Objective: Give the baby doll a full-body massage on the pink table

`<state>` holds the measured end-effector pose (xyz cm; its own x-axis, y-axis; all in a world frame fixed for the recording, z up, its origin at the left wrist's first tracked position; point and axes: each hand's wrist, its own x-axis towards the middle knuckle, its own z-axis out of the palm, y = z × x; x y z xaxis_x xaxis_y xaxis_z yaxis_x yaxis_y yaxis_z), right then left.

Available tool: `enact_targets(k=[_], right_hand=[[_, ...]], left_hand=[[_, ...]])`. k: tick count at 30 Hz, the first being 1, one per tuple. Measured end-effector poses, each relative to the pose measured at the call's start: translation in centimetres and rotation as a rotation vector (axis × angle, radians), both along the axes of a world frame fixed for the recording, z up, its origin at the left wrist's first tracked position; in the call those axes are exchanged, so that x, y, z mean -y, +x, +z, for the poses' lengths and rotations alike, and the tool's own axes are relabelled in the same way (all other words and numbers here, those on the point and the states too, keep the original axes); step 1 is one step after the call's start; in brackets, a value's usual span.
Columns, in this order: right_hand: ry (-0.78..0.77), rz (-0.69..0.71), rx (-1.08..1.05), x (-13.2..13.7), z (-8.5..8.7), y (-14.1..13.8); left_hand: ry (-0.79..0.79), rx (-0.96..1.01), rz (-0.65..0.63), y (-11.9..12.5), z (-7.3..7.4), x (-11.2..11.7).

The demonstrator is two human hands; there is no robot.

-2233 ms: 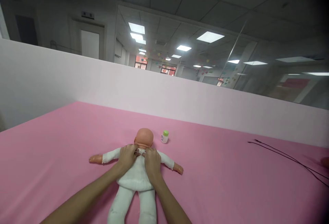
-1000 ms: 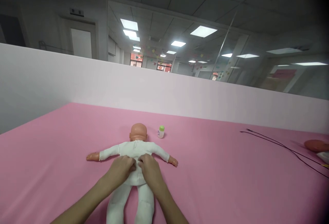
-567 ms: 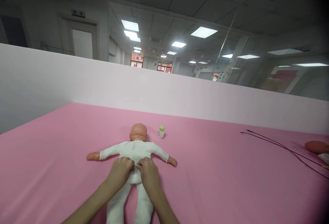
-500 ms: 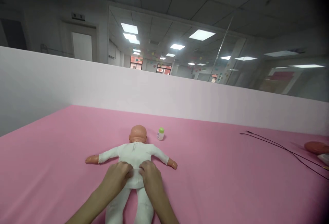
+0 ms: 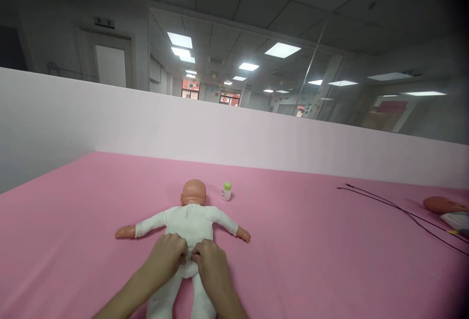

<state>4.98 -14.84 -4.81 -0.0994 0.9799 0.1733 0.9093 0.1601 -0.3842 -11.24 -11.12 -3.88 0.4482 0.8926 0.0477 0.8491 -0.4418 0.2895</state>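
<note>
The person's left hand [image 5: 163, 260] and right hand [image 5: 213, 266] sit side by side at the waist of the white sleepsuit [image 5: 190, 223] on a baby doll [image 5: 193, 193], which lies arms outspread on the pink-covered bench [image 5: 311, 265]. The fingertips press into the cloth, but whether either grip is clamped on it or only resting cannot be told from this view. A hard tug could bunch the suit or drag the soft doll sideways — and a swinging arm might then tip the narrow green-capped bottle [image 5: 226, 192] standing just beyond its shoulder.
</note>
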Motion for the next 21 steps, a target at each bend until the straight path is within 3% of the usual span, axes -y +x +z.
enact_targets(k=[4,6,10,14,18,21], right_hand=[[0.130,0.010,-0.121,-2.7,3.3,1.0],[0.208,0.009,-0.078,-4.7,3.9,0.9],[0.189,-0.038,0.033,-8.0,2.1,0.1],[0.149,-0.129,0.057,-9.3,-0.1,-0.6],[0.133,-0.137,0.041,-9.0,0.2,-0.4],[0.118,-0.103,-0.041,-7.8,0.6,0.4]], left_hand=[[0.163,0.118,0.171,-0.6,3.2,-3.5],[0.187,0.157,0.209,-0.3,3.6,-5.4],[0.136,0.106,0.255,0.9,1.3,-7.5],[0.129,0.072,0.306,1.9,-0.9,-8.1],[0.106,0.090,0.306,1.8,-1.0,-7.9],[0.105,0.179,0.218,1.0,-0.4,-6.7]])
